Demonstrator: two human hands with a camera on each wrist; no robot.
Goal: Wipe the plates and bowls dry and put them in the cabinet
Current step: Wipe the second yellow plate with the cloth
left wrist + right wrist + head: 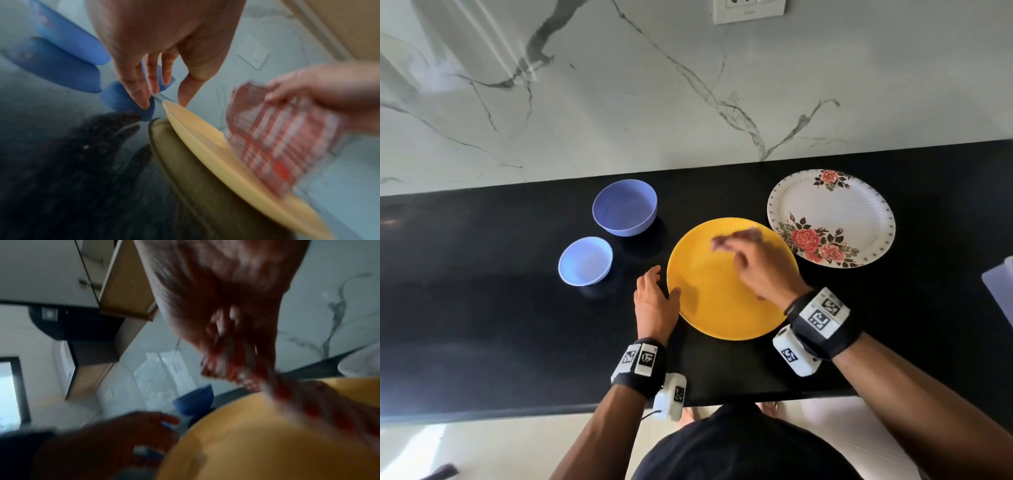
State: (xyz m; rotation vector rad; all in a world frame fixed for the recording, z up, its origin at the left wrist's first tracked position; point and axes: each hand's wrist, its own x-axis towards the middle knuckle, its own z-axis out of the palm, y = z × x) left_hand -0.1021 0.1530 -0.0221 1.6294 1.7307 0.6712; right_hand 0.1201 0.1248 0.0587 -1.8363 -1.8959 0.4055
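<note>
Both hands at yellow plate [726,301], right hand [763,270] above it

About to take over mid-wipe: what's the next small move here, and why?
Probably sweep the checked cloth across the yellow plate. The right hand holds the cloth over the plate's far side, the left hand steadies its rim, and the near part looks unwiped.

On the counter [482,308], 2 bowls are set left of the near plate [722,308]: the small bowl [585,262] before the large bowl [625,207]. A 2nd plate [835,212] is placed behind-right.
</note>
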